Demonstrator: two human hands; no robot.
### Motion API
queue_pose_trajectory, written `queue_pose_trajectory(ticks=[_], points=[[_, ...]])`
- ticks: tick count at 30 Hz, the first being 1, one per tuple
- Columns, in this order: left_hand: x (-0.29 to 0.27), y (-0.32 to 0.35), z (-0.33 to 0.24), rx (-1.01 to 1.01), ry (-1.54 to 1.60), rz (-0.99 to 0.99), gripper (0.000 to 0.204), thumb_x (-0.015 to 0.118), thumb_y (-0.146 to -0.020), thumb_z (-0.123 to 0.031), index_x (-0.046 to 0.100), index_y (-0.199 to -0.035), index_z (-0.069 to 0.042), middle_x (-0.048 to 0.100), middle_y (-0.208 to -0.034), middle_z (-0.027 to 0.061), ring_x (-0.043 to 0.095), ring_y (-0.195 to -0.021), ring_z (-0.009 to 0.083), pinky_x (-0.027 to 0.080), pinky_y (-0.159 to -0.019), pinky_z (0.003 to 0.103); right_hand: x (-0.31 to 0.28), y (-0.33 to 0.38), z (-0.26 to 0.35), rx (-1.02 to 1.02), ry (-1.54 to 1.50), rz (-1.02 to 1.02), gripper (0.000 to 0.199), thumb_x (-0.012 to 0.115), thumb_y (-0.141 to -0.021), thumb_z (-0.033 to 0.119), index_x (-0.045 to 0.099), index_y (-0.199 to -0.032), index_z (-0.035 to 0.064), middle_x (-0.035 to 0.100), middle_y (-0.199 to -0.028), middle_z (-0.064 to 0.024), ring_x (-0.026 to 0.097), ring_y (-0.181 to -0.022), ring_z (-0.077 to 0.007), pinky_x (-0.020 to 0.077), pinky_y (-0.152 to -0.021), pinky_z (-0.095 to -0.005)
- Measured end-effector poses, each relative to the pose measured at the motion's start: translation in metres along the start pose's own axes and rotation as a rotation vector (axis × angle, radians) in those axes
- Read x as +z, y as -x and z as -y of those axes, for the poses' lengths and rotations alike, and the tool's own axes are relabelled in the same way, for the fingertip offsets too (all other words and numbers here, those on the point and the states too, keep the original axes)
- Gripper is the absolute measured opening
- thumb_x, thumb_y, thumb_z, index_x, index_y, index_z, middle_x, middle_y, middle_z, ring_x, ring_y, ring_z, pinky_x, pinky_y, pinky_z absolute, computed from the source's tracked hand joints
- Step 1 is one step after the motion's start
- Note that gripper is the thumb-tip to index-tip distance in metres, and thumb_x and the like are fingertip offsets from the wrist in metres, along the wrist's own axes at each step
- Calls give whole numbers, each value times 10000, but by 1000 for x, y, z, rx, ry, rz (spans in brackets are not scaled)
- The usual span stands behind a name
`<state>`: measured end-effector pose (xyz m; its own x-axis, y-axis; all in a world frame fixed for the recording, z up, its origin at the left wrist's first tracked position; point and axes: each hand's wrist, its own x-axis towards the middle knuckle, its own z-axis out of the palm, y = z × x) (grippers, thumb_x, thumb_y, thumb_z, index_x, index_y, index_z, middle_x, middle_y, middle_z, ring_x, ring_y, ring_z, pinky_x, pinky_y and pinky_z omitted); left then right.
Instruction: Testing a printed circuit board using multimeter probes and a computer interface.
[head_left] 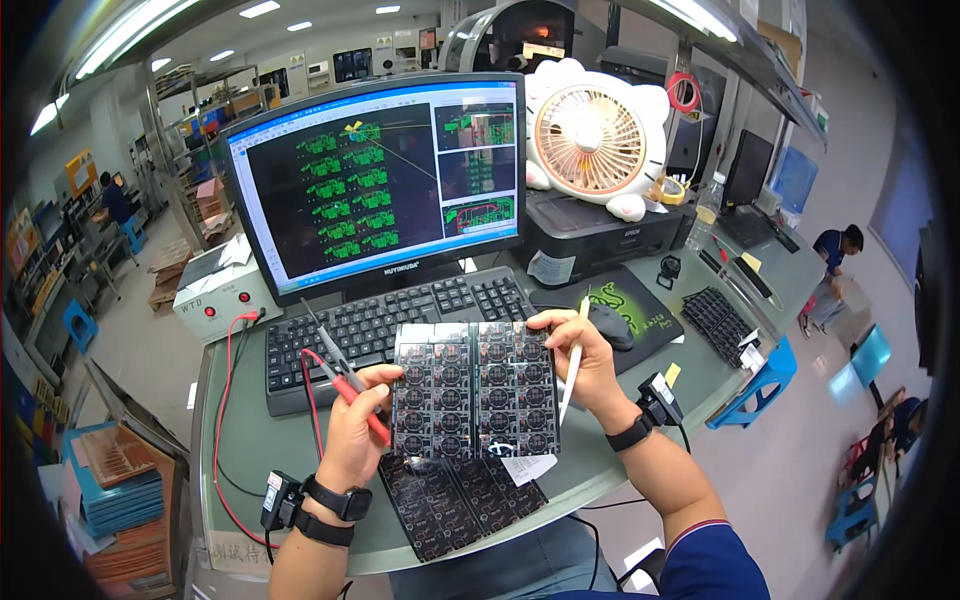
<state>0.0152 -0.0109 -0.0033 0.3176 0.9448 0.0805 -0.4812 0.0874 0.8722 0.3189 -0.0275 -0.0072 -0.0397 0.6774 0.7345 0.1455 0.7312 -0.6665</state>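
Black circuit panel (475, 390), held up over the worktop (250, 450): my left hand (355, 430) clenches its edge plus two probes (345, 375); my right hand (580, 365) grasps the other edge and one white pen (572, 360). I'd keep it level. Two more panels (455, 500) lie beneath.

On my left hand (352, 435) side I see two black bands at the wrist, a small black box with a cable clipped beside them. My right hand (585, 365) wears one black wristband, and a dark blue sleeve with red-and-white trim covers the upper arm.
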Motion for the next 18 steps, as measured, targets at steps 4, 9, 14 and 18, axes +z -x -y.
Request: queue_pose_trajectory(ticks=[4,9,14,18], points=[[7,0,-5,22,-20,-24,272,533,-896,-78,616,-1134,24,587,-938,11,515,-783,75,456,-747,233,2,-1,2,-29,11,-20,274,558,-794,-163,567,-965,50,597,-1193,-164,587,-1034,-177,463,-824,-251],[-2,-6,4,26,-32,-11,309,533,-903,-98,601,-1178,25,593,-1004,23,528,-842,76,461,-782,250,-1,0,5,-43,52,-33,292,594,-772,-156,600,-970,57,627,-1161,-148,625,-1033,-216,503,-854,-307],[6,-3,-2,6,106,-11,372,482,-945,-150,548,-1274,11,615,-1164,114,626,-949,170,503,-750,301,-4,-6,19,-156,460,57,258,673,-760,-84,675,-974,60,695,-966,-84,660,-926,-257,525,-782,-326],[2,-1,-4,11,125,40,404,452,-989,-223,468,-1340,-23,643,-1116,136,609,-694,185,509,-617,301,-26,-17,18,7,551,-112,179,671,-824,-34,664,-991,29,671,-877,-79,641,-792,-177,513,-699,-285]])
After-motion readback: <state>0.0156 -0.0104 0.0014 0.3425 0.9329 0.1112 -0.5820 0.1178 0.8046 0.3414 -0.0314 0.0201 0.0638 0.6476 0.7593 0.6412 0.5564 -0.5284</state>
